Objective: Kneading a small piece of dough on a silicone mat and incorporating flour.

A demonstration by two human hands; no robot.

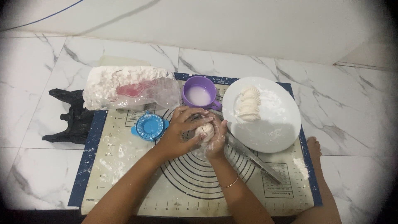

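Observation:
My left hand [181, 130] and my right hand [216, 139] are cupped together around a small pale ball of dough [205, 131] above the middle of a floury baking mat [124, 166] with ring markings. Both hands are dusted with flour. A blue round dumpling press [149, 126] lies just left of my left hand. Right of my hands, a white plate [273, 128] holds a few folded dumplings [248, 105].
A purple cup [200, 93] of white liquid stands behind my hands. A clear plastic bag of flour [128, 87] lies at the back left, with a black bag [72, 118] beside it. A metal knife [255, 159] rests on the mat. My bare foot [314, 149] is at the right.

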